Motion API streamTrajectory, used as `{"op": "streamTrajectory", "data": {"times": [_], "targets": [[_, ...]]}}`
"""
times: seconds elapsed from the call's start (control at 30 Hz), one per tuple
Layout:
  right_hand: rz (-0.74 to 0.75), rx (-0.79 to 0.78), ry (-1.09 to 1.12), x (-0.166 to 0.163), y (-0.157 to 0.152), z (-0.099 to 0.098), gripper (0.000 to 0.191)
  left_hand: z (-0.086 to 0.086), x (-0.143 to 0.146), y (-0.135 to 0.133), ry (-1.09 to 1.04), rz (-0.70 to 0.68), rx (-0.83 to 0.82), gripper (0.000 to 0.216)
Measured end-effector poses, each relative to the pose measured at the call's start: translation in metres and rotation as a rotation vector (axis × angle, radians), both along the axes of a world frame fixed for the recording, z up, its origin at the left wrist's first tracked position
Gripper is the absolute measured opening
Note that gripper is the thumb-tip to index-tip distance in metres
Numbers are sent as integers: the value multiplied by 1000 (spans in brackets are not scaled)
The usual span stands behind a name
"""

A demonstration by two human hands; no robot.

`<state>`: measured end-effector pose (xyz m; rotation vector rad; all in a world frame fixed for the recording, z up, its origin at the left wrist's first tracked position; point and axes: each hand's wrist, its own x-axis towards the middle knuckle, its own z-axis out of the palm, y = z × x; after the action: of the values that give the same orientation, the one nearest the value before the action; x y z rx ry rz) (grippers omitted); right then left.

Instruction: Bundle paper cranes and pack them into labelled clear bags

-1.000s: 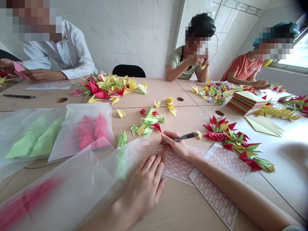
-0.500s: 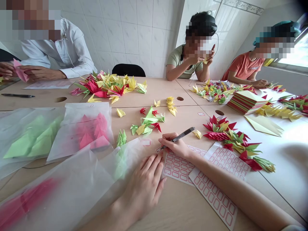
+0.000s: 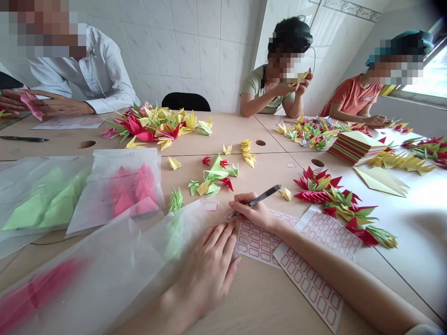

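Note:
A dark pen (image 3: 264, 195) is gripped in my right hand (image 3: 254, 213), its tip down near the corner of a sheet of red-framed labels (image 3: 257, 241). My left hand (image 3: 213, 260) lies flat, fingers stretched out, over the edge of that sheet and beside a translucent bag (image 3: 195, 215). Green folded paper shows through this bag, and a red-outlined label (image 3: 212, 206) is on it. Under my right forearm lies a second label sheet (image 3: 307, 274). Just beyond the pen sits a small yellow paper piece (image 3: 285, 194).
Translucent bags of green paper (image 3: 49, 200) and pink paper (image 3: 134, 190) lie at left. Folded paper cranes (image 3: 157, 123) are piled at the back. Red and green folded pieces (image 3: 335, 200) and a paper stack (image 3: 358, 148) stand at right. Three people sit across the table.
My hands and the pen have hardly moved. Across the table, the middle person's hands have shifted with a yellow paper piece, and the left person's fingers have moved on pink paper.

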<state>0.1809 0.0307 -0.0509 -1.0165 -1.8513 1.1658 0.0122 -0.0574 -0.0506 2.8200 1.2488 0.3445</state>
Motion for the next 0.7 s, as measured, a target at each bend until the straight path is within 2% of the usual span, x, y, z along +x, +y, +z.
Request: {"op": "streamTrajectory", "data": {"times": [0.7], "targets": [[-4,32,-32,-2,-1,3,36,0,0,0,-29,-2,-11,42]]}}
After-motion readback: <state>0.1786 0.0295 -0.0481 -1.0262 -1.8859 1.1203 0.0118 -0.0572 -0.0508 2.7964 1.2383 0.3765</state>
